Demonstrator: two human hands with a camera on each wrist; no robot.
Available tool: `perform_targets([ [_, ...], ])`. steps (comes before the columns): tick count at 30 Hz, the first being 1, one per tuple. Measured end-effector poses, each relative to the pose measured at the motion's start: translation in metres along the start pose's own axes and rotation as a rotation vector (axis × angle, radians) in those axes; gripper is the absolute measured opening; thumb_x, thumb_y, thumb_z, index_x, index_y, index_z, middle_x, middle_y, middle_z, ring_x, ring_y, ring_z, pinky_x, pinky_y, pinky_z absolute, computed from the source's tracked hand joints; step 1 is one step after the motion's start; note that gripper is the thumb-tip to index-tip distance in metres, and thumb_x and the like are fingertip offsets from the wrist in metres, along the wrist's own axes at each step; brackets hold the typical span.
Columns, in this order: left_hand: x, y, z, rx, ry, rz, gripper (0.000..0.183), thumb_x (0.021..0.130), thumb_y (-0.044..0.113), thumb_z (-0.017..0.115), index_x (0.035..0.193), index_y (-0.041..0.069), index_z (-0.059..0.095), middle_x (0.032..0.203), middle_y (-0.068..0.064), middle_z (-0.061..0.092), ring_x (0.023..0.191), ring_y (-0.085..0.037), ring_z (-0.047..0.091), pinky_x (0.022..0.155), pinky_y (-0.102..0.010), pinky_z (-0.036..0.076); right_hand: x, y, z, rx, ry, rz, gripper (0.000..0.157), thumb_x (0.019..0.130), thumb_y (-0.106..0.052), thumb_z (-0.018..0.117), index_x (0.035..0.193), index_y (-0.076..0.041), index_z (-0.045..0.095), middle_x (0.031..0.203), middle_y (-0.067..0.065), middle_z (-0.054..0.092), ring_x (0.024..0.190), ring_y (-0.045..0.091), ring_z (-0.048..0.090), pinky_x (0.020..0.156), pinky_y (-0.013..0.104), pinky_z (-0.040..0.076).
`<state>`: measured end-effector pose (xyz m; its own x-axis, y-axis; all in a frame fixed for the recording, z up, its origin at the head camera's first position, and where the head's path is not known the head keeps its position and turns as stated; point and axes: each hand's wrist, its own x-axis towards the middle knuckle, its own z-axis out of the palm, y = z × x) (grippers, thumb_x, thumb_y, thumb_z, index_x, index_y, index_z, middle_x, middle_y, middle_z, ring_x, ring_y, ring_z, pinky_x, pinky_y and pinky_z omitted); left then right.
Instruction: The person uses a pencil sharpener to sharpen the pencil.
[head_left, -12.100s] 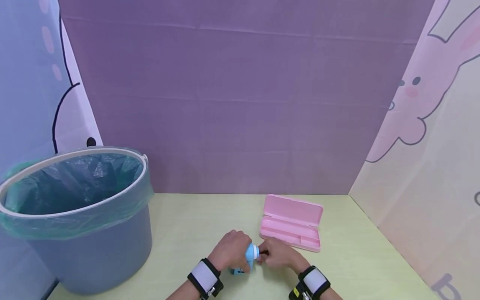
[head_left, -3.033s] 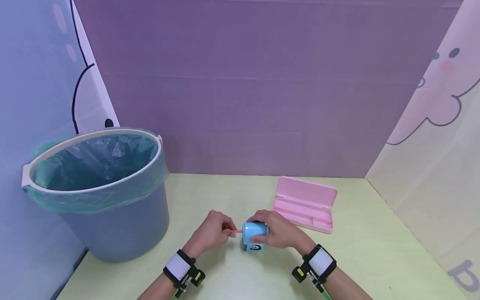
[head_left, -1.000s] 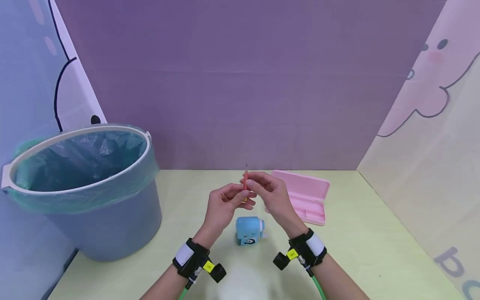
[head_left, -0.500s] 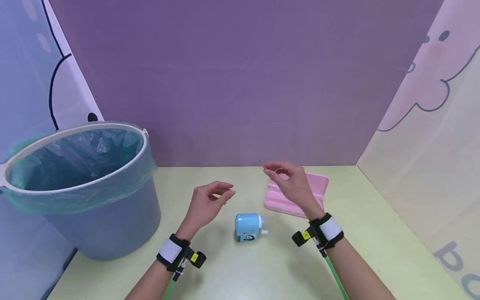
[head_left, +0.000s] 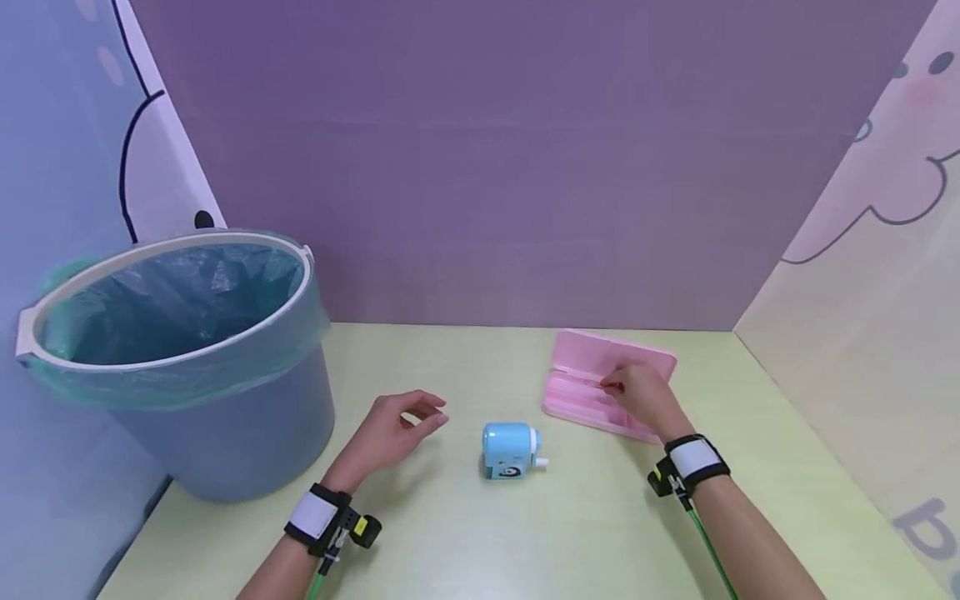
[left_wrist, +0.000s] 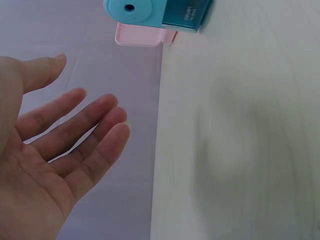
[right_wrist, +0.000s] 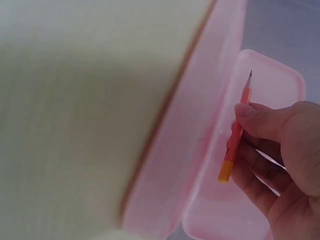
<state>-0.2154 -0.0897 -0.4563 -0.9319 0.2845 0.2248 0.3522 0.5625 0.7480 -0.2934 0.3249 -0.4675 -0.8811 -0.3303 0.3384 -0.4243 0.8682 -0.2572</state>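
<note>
My right hand (head_left: 643, 392) pinches a short red pencil (right_wrist: 237, 135) between thumb and fingers, low over the pink pencil case (head_left: 573, 400), whose lid stands raised at the back. In the right wrist view the pencil shows a sharpened dark point and a yellow end. My left hand (head_left: 393, 432) hovers over the table at the left with fingers relaxed and nothing in them; the left wrist view shows its bare palm (left_wrist: 35, 175). Between the two hands a blue pencil sharpener (head_left: 507, 450) stands on the table, its white crank handle toward the right.
A large grey-blue bin (head_left: 232, 442) lined with a green bag stands at the left of the pale table (head_left: 480, 550). A purple backdrop (head_left: 465, 167) closes off the back, and a printed panel (head_left: 862, 358) rises along the right side.
The pencil was in the sharpener, then came out and passed between both hands. Since then the right hand has carried it right to the case, while the left hand has drawn back left.
</note>
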Motion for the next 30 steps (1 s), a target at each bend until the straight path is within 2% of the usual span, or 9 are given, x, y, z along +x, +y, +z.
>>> perform_targets([
  [4, -0.007, -0.004, -0.001, -0.018, 0.012, -0.001, 0.023, 0.09, 0.029, 0.07, 0.112, 0.02, 0.069, 0.097, 0.011, 0.069, 0.09, -0.009, 0.063, 0.077, -0.033, 0.052, 0.002, -0.001, 0.007, 0.002, -0.024, 0.009, 0.014, 0.078, 0.0, 0.077, 0.092, -0.002, 0.077, 0.084, 0.009, 0.073, 0.075, 0.018, 0.063, 0.07, 0.035, 0.055],
  [9, -0.014, -0.006, 0.004, -0.043, 0.011, -0.011, 0.023, 0.091, 0.029, 0.069, 0.112, 0.021, 0.069, 0.096, 0.012, 0.069, 0.089, -0.01, 0.063, 0.077, -0.033, 0.052, -0.007, 0.001, 0.013, -0.019, -0.049, 0.008, 0.013, 0.078, 0.003, 0.075, 0.09, -0.001, 0.077, 0.081, 0.009, 0.072, 0.07, 0.016, 0.06, 0.064, 0.031, 0.051],
  [14, -0.016, -0.006, 0.011, -0.063, -0.021, -0.013, 0.022, 0.091, 0.03, 0.069, 0.111, 0.022, 0.069, 0.095, 0.013, 0.069, 0.088, -0.008, 0.063, 0.078, -0.033, 0.052, -0.02, 0.005, 0.017, -0.031, -0.062, 0.015, 0.01, 0.081, -0.002, 0.075, 0.091, 0.0, 0.077, 0.077, 0.007, 0.07, 0.068, 0.016, 0.057, 0.065, 0.031, 0.05],
  [17, -0.017, -0.007, 0.014, -0.061, -0.043, -0.011, 0.022, 0.091, 0.03, 0.068, 0.111, 0.022, 0.069, 0.095, 0.013, 0.069, 0.088, -0.007, 0.062, 0.077, -0.032, 0.052, -0.027, 0.001, 0.013, 0.005, -0.046, 0.037, 0.012, 0.083, -0.007, 0.075, 0.094, -0.002, 0.076, 0.079, 0.005, 0.069, 0.067, 0.016, 0.055, 0.065, 0.031, 0.049],
  [20, -0.016, -0.007, 0.013, -0.062, -0.052, -0.016, 0.022, 0.091, 0.03, 0.069, 0.111, 0.023, 0.068, 0.095, 0.013, 0.069, 0.088, -0.008, 0.063, 0.077, -0.032, 0.052, -0.026, -0.017, 0.001, 0.116, -0.009, 0.033, 0.018, 0.087, -0.014, 0.073, 0.102, -0.004, 0.075, 0.087, 0.003, 0.07, 0.073, 0.015, 0.059, 0.069, 0.033, 0.053],
  [23, -0.014, -0.006, 0.012, -0.062, -0.047, -0.019, 0.022, 0.09, 0.031, 0.07, 0.111, 0.024, 0.068, 0.095, 0.013, 0.068, 0.09, -0.007, 0.062, 0.077, -0.033, 0.052, -0.019, -0.046, -0.011, 0.282, -0.003, -0.024, 0.028, 0.091, -0.022, 0.07, 0.114, -0.007, 0.07, 0.1, 0.004, 0.07, 0.086, 0.016, 0.064, 0.077, 0.038, 0.055],
  [26, -0.012, -0.004, 0.013, -0.073, -0.053, -0.018, 0.024, 0.089, 0.032, 0.071, 0.112, 0.025, 0.068, 0.094, 0.013, 0.068, 0.091, -0.007, 0.061, 0.077, -0.033, 0.051, -0.014, -0.079, -0.016, 0.411, -0.073, -0.104, 0.043, 0.089, -0.035, 0.07, 0.124, -0.012, 0.064, 0.112, 0.003, 0.068, 0.099, 0.019, 0.064, 0.086, 0.041, 0.053],
  [30, -0.01, 0.001, 0.02, -0.094, -0.083, 0.005, 0.027, 0.089, 0.034, 0.071, 0.114, 0.024, 0.067, 0.097, 0.011, 0.068, 0.092, -0.007, 0.061, 0.078, -0.033, 0.052, -0.017, -0.113, -0.008, 0.415, -0.199, -0.189, 0.061, 0.082, -0.049, 0.074, 0.132, -0.017, 0.058, 0.121, -0.003, 0.064, 0.107, 0.018, 0.06, 0.092, 0.042, 0.05],
])
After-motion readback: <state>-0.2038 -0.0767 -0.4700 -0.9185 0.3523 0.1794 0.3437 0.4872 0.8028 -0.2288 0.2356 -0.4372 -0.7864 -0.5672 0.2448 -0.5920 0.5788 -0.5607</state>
